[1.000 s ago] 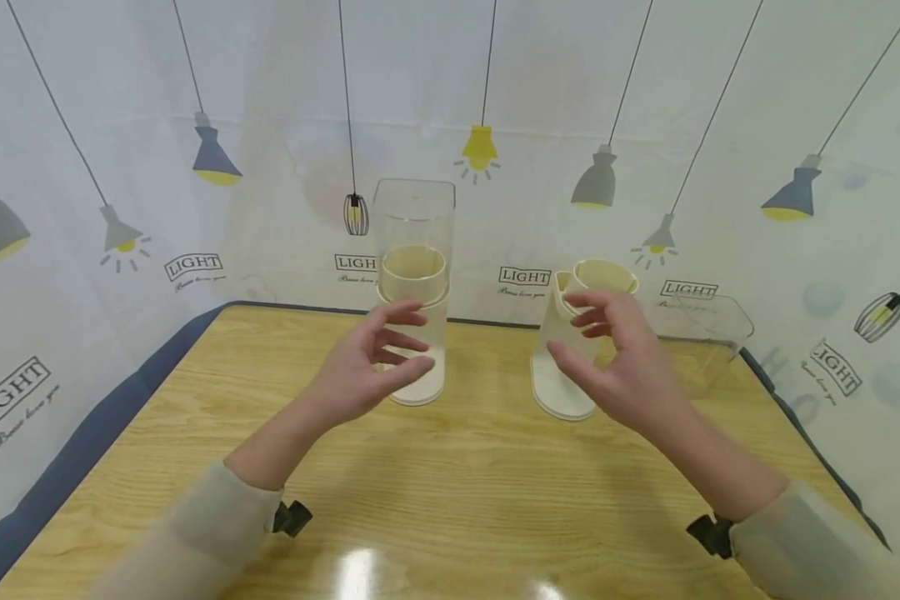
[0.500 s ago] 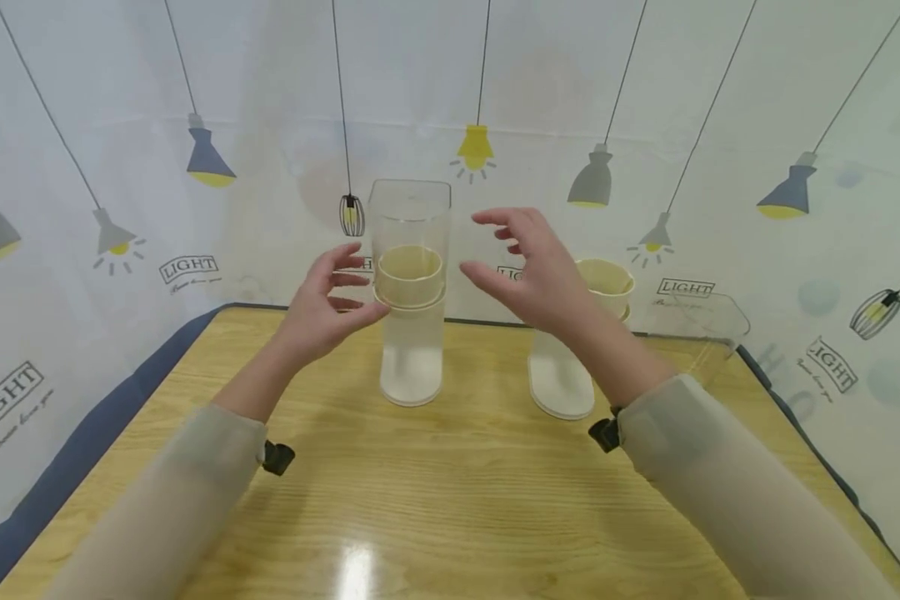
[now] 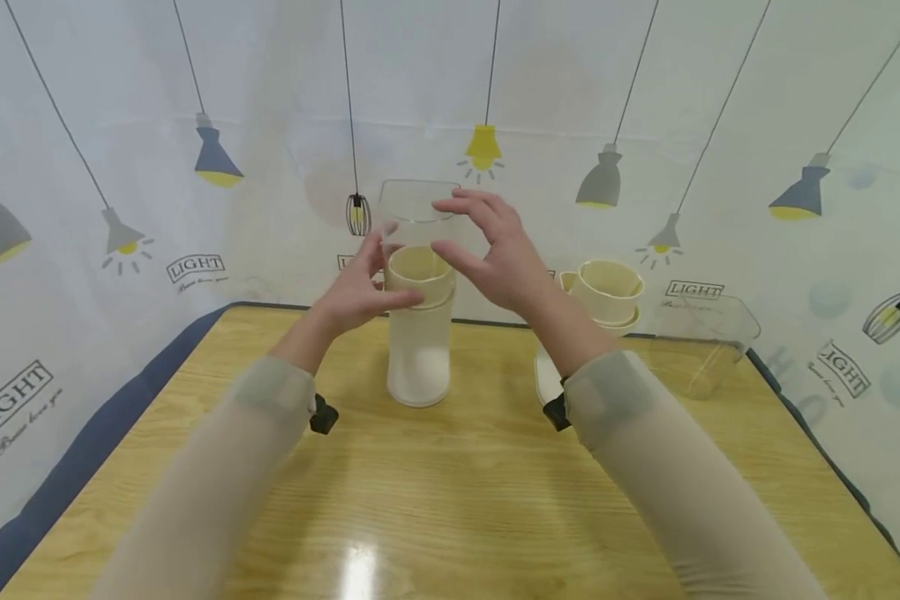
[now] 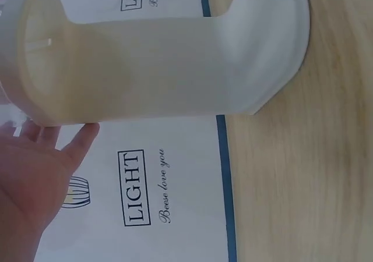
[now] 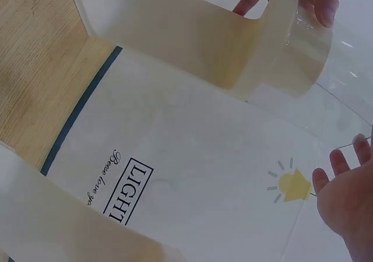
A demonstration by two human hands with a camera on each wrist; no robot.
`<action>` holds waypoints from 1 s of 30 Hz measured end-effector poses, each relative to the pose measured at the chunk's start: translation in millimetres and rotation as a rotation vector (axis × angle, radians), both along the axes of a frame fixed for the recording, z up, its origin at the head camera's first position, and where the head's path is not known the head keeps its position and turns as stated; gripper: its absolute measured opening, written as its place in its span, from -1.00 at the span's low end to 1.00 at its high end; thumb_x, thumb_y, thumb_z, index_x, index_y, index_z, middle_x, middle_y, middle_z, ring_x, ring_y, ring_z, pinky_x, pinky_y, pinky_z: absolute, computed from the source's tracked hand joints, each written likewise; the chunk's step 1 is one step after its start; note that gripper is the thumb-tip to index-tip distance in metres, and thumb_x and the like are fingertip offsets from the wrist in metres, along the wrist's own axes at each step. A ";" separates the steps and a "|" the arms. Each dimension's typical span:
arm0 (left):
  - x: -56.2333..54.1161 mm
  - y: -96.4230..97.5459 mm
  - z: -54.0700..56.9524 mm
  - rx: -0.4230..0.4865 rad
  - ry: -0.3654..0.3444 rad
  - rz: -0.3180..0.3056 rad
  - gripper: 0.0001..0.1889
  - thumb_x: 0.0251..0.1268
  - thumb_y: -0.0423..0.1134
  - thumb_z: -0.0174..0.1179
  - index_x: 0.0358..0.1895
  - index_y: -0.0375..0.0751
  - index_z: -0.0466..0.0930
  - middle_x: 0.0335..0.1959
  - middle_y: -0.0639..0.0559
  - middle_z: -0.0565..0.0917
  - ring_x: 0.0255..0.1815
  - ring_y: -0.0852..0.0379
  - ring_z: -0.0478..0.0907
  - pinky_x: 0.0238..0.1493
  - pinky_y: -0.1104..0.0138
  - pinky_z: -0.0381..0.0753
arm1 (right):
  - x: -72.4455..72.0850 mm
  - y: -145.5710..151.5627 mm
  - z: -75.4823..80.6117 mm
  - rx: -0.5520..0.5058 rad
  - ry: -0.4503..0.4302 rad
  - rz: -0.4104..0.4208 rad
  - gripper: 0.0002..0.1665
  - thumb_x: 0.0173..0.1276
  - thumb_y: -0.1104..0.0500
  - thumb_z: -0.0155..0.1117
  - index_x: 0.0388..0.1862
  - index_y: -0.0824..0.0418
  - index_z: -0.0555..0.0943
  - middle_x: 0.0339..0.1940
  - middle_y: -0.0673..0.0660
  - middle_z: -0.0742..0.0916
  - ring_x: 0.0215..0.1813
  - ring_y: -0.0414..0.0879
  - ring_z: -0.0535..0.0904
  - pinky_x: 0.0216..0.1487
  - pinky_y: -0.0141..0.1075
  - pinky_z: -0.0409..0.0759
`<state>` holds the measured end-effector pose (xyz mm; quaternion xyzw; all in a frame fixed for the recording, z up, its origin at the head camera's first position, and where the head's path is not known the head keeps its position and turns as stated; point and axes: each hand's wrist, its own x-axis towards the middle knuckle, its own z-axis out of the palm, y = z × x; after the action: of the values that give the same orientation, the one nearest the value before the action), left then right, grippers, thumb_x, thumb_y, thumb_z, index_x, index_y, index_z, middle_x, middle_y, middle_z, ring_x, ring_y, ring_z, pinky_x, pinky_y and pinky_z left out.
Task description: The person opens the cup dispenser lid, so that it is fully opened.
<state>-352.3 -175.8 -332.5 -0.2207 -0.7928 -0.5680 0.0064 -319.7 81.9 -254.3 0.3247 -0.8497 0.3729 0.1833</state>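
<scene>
A cream stand [image 3: 420,358] with a rounded foot stands upright on the table in the head view. Above its ring-shaped collar rises a tall clear plastic container [image 3: 420,204]. My left hand [image 3: 352,287] reaches round this assembly from the left, thumb across the front at collar height and fingers behind the clear wall. In the left wrist view, the left thumb tip meets the underside of the collar [image 4: 44,64]. My right hand [image 3: 498,254] hovers at the container's upper right, fingers spread and gently bent, overlapping its rim in the head view. It holds nothing.
A second cream stand [image 3: 607,292] with a cup-like ring stands to the right, partly behind the right forearm. Past it, another clear container [image 3: 701,358] sits at the table's right back edge. A cloth printed with lamps [image 3: 285,125] hangs behind the wooden table [image 3: 435,500].
My right hand has moved left, from the second stand to the clear container's upper part. The left hand has risen from the first stand's lower front and come round its collar.
</scene>
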 end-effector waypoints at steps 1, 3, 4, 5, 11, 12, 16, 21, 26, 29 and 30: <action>0.3 1.6 -0.9 0.008 0.004 -0.002 0.20 0.31 -0.12 0.55 0.83 0.20 -0.15 0.71 -0.10 0.31 0.70 -0.16 0.27 0.67 -0.26 0.34 | -0.2 0.4 -0.8 -0.018 -0.014 -0.002 -0.41 0.60 -0.04 0.43 0.54 -0.01 0.60 0.73 0.07 0.43 0.79 0.05 0.19 0.77 0.17 0.20; 2.6 4.0 -3.6 0.000 0.009 0.009 0.19 0.30 -0.08 0.57 0.82 0.22 -0.12 0.65 -0.10 0.35 0.64 -0.16 0.33 0.62 -0.24 0.41 | -0.8 1.4 -2.3 -0.050 -0.036 -0.003 -0.42 0.60 -0.04 0.43 0.52 0.00 0.60 0.73 0.03 0.43 0.78 -0.02 0.21 0.78 0.13 0.22; 4.1 4.8 -5.4 -0.006 0.013 0.017 0.19 0.30 -0.06 0.57 0.82 0.22 -0.12 0.64 -0.10 0.35 0.61 -0.15 0.33 0.60 -0.24 0.44 | -0.5 1.7 -2.6 -0.064 -0.046 0.000 -0.42 0.60 -0.04 0.44 0.51 0.00 0.61 0.73 0.02 0.43 0.77 -0.03 0.24 0.77 0.11 0.24; 5.5 5.5 -7.5 -0.009 0.017 0.026 0.19 0.29 -0.05 0.58 0.82 0.22 -0.12 0.63 -0.10 0.34 0.60 -0.15 0.34 0.59 -0.24 0.46 | -0.4 1.9 -2.8 -0.073 -0.053 0.005 -0.42 0.59 -0.04 0.44 0.51 0.02 0.61 0.73 0.02 0.43 0.75 -0.03 0.28 0.77 0.09 0.26; 17.3 13.0 -19.0 0.021 0.039 0.102 0.24 0.22 -0.04 0.65 0.81 0.18 -0.10 0.63 -0.12 0.27 0.56 -0.14 0.29 0.54 -0.24 0.47 | -0.8 2.3 -5.2 -0.116 -0.095 0.043 -0.40 0.58 -0.01 0.46 0.50 0.08 0.56 0.74 0.01 0.41 0.60 0.08 0.47 0.68 0.10 0.41; 19.7 15.1 -20.2 0.031 0.039 0.116 0.24 0.20 -0.03 0.66 0.80 0.18 -0.08 0.63 -0.12 0.26 0.57 -0.14 0.28 0.55 -0.24 0.46 | -1.1 2.7 -5.7 -0.124 -0.105 0.048 -0.40 0.58 0.00 0.46 0.50 0.09 0.55 0.74 0.00 0.40 0.59 0.10 0.48 0.67 0.11 0.41; 28.5 23.5 -24.1 0.043 0.046 0.183 0.25 0.12 0.04 0.72 0.77 0.19 0.00 0.63 -0.09 0.26 0.56 -0.12 0.29 0.56 -0.26 0.45 | -2.1 4.7 -7.3 -0.164 -0.145 0.071 -0.41 0.58 0.02 0.44 0.48 0.10 0.49 0.74 -0.04 0.40 0.56 0.12 0.52 0.66 0.10 0.44; 36.1 36.0 -30.5 0.025 0.099 0.285 0.28 0.01 0.14 0.75 0.73 0.10 0.05 0.60 -0.10 0.30 0.56 -0.09 0.32 0.62 -0.16 0.39 | -5.1 8.2 -9.6 -0.211 -0.184 0.096 -0.42 0.56 0.02 0.44 0.43 0.09 0.46 0.73 -0.09 0.42 0.48 0.10 0.57 0.66 0.08 0.43; 44.0 50.7 -33.4 0.016 0.157 0.401 0.31 -0.08 0.17 0.77 0.71 -0.01 0.10 0.54 -0.13 0.34 0.50 -0.10 0.36 0.55 -0.07 0.48 | -8.1 9.1 -10.5 -0.245 -0.190 0.096 -0.40 0.50 0.05 0.49 0.40 0.10 0.46 0.71 -0.09 0.46 0.44 0.12 0.59 0.68 0.11 0.38; 48.4 59.4 -34.0 0.014 0.171 0.459 0.32 -0.11 0.20 0.77 0.71 0.00 0.10 0.52 -0.14 0.34 0.46 -0.09 0.36 0.48 -0.04 0.54 | -8.2 8.6 -11.1 -0.269 -0.199 0.103 -0.37 0.49 0.08 0.49 0.41 0.12 0.44 0.73 -0.07 0.44 0.49 0.15 0.57 0.66 0.14 0.39; 49.9 62.2 -34.1 0.013 0.174 0.474 0.33 -0.12 0.21 0.77 0.71 0.00 0.09 0.51 -0.14 0.33 0.46 -0.08 0.35 0.47 -0.03 0.55 | -7.6 8.3 -11.4 -0.279 -0.206 0.106 -0.36 0.49 0.09 0.49 0.42 0.13 0.42 0.74 -0.06 0.43 0.50 0.15 0.57 0.66 0.13 0.40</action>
<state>-302.4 -113.6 -366.6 -0.0766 -0.8152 -0.5346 0.2092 -327.3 90.2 -265.7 0.3004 -0.7858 0.5275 0.1186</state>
